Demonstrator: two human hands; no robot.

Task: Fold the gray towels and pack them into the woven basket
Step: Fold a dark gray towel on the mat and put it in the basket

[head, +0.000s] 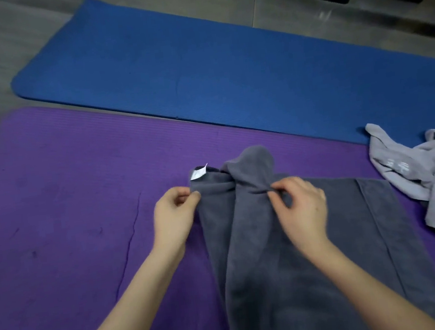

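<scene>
towel [288, 251]: dark gray, on purple mat [67, 209]
left hand [174, 215]: pinches 9 o'clock edge
right hand [299, 204]: pinches center fold

Dark gray towel [288, 251], pale gray towel [434, 175], purple mat [67, 209], blue mat [173, 69]

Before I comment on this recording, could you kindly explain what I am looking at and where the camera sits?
There is no machine here: a person works with two bare hands, and the single picture comes from a camera worn on their head, looking forward and down. A dark gray towel lies on a purple mat, with a blue mat beyond it. The left hand pinches the towel's left edge near its white label. The right hand pinches a bunched fold in the middle. A lighter gray towel lies crumpled at the right. The woven basket is not in view.
</scene>
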